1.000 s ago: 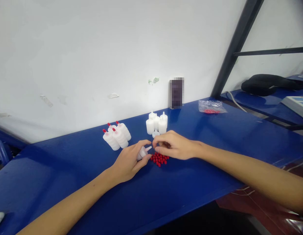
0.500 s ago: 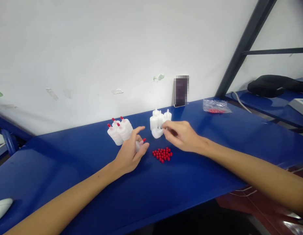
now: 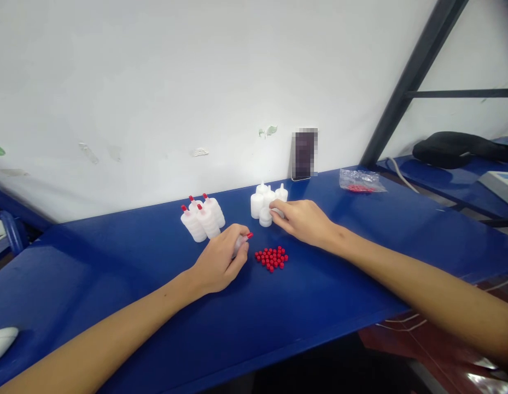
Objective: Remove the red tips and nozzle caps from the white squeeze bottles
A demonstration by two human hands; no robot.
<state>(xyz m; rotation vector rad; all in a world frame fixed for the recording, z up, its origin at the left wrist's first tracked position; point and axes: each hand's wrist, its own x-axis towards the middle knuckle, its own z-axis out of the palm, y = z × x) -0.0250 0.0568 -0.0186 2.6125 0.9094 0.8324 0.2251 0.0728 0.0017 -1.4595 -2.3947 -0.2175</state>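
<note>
One bottle, tilted, red cap pointing right

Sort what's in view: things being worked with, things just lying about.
In work: bottle in left hand; red-capped bottles; white bottles at right hand; loose red caps; probably plastic bag with red pieces.
Seemingly lying about: phone-like object; white rounded object; black bundle.

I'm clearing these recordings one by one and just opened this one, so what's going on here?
A person's left hand holds a small red-tipped bottle above the blue table. The right hand is at a cluster of white bottles with no red tips in sight; whether its fingers grip one is unclear. Loose red caps lie on the table in front of that cluster, and a group of red-tipped bottles stands beyond the left hand.
</note>
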